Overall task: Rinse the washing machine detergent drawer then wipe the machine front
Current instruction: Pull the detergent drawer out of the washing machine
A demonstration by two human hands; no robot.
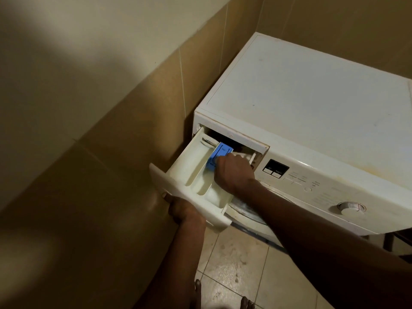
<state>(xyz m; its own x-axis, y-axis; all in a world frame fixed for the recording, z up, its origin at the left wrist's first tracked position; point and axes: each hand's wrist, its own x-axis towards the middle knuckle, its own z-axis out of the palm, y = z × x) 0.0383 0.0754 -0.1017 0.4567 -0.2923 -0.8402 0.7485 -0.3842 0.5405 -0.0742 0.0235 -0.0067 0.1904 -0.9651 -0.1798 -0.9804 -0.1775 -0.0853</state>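
Note:
A white washing machine (312, 103) stands in a tiled corner. Its cream detergent drawer (191, 172) is pulled far out of the slot at the machine's top left. My left hand (180, 210) grips the drawer's front panel from below, the thumb on its lower edge. My right hand (234, 172) reaches into the drawer from above, its fingers curled on the blue insert (219, 153) at the drawer's back. The fingertips themselves are hidden behind the hand.
A beige tiled wall (100, 152) runs close along the drawer's left side. The control panel with a display (275, 168) and round dial (350, 208) lies to the right. Pale floor tiles (240, 275) lie below, with my toes at the bottom edge.

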